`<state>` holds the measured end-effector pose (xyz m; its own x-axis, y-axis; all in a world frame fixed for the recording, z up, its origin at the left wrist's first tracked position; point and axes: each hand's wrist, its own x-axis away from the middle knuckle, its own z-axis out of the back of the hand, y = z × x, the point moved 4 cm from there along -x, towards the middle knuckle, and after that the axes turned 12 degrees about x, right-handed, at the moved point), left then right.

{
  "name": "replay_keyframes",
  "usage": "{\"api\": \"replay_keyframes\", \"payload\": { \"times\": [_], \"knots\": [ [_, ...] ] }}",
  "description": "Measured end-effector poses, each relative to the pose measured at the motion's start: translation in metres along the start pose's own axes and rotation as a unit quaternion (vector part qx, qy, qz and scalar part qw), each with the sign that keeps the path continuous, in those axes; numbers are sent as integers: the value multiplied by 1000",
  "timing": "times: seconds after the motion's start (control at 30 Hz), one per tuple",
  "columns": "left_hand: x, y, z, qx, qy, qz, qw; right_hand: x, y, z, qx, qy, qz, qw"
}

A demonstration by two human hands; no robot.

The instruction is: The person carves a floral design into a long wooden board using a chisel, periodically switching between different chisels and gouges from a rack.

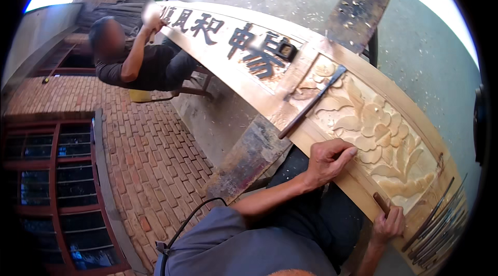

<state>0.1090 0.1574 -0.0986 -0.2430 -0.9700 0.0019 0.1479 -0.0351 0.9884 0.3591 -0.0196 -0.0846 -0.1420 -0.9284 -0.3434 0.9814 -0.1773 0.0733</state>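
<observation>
A long pale wooden board (363,193) lies before me, carved in relief with flowers and leaves (381,131). At its near edge my left hand (329,161) is closed, fingers curled and thumb stretched along the carving's border; whatever it may hold is hidden. Lower right, my right hand (389,224) is wrapped round a short brown wooden tool handle (381,203), whose other end I cannot see. Across the board, beyond my left hand, rests a flat-bladed chisel (314,101) with a dark handle.
Several carving tools (441,224) lie at the board's right end. Dark carved characters (207,30) and a small black box (286,51) are farther along. Another person (140,63) sits at the far left end, hands at the board. Stained supports (249,159) and a bench (359,14) stand alongside.
</observation>
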Motion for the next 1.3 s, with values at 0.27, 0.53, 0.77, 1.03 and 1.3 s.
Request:
{"api": "replay_keyframes", "payload": {
  "times": [0.27, 0.53, 0.77, 1.03, 1.3],
  "knots": [
    [53, 236, 88, 236, 14, -381, 894, 4, 5, -31, -73, 16, 3, 997],
    [118, 328, 121, 340, -111, -512, 781, -1, -3, -27, -56, 19, -20, 998],
    [148, 332, 123, 471, -190, -503, 700, 10, 11, -27, -11, 41, -48, 998],
    [160, 175, 87, 123, -19, -202, 971, -24, -24, 35, -86, 43, -64, 993],
    [180, -22, 30, -111, -69, -59, 990, -180, -108, 103, -467, -14, -60, 882]
  ]
}}
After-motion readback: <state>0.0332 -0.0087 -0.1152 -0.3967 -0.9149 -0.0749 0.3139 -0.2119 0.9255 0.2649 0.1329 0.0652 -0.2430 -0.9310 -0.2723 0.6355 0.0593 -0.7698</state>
